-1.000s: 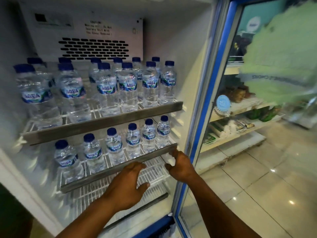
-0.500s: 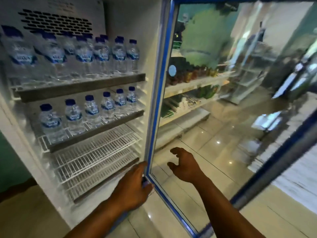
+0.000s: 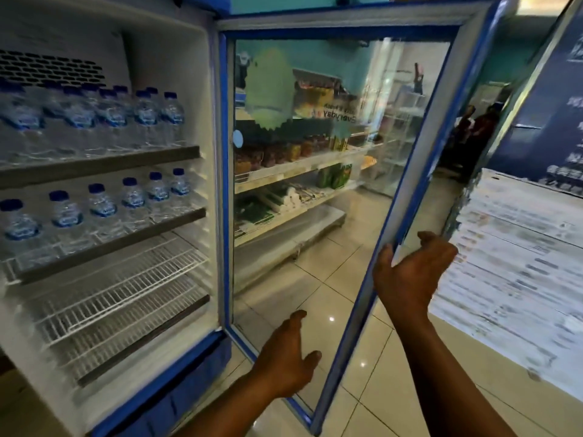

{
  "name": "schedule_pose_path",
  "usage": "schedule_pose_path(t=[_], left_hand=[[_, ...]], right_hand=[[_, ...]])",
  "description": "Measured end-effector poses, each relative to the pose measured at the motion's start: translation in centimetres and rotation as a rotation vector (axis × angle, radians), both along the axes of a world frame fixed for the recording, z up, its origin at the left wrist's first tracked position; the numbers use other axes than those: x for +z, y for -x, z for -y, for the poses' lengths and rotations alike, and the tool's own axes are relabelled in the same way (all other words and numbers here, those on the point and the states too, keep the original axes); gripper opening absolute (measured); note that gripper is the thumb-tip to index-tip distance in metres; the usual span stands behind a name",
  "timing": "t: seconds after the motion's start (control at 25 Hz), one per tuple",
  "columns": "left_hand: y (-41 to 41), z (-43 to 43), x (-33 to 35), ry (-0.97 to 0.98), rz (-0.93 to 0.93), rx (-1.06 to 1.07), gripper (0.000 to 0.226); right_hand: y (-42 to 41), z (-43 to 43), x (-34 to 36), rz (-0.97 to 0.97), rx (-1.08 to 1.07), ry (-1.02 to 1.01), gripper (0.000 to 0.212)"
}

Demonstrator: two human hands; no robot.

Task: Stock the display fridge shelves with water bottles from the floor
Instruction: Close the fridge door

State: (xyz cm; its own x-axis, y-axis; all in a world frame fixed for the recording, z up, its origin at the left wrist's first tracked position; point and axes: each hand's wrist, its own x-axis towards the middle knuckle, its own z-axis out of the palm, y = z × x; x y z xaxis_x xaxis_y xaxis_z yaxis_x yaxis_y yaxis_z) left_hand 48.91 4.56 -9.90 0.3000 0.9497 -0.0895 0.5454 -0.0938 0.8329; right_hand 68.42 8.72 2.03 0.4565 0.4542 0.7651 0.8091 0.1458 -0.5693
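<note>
- Since the last half second, the right hand (image 3: 410, 272) has gone from hovering in mid-air to the free edge of the blue-framed glass door (image 3: 422, 152), gripping it between thumb and fingers.
- Left hand (image 3: 287, 357) has left the fridge's lower corner and hangs open before the glass, holding nothing.
- Clear plastic water bottles with blue caps (image 3: 145, 115) fill the top two shelves of the white display fridge (image 3: 176, 58).
- Both lower white wire shelves (image 3: 120, 294) are bare, so stocking looks unfinished.
- No bottles on the floor are in view.
- Holding the door suggests either steadying it or closing it.
</note>
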Motion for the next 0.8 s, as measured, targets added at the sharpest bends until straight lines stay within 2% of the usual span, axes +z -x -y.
schedule_pose_path(t=[0.12, 0.2, 0.32, 0.44, 0.52, 0.64, 0.8], left_hand=[[-4.4, 0.4, -0.2, 0.024, 0.000, 0.033, 0.082], [-6.4, 0.7, -0.4, 0.045, -0.001, 0.074, 0.082], [-7.7, 1.2, -0.9, 0.035, 0.006, 0.156, 0.084], [-7.5, 2.2, -1.1, -0.014, 0.048, 0.227, 0.081], [-7.0, 2.9, -1.0, -0.059, 0.091, 0.275, 0.080], [-5.6, 3.8, -0.8, -0.146, 0.194, 0.393, 0.080], [-2.8, 5.8, 0.6, -0.270, 0.298, 0.528, 0.088]], right_hand=[[-1.8, -0.9, -0.5, -0.136, 0.251, 0.218, 0.071], [-2.4, -1.4, -1.0, -0.132, 0.395, 0.302, 0.072], [-2.9, -1.3, -1.5, -0.123, 0.467, 0.259, 0.064], [-2.4, -0.5, -1.3, -0.198, 0.554, 0.187, 0.045], [-1.2, 0.5, -1.1, -0.172, 0.585, 0.147, 0.039], [1.4, 2.0, -1.0, -0.074, 0.687, 0.095, 0.038], [6.6, 3.2, -1.1, 0.001, 0.882, 0.067, 0.049]])
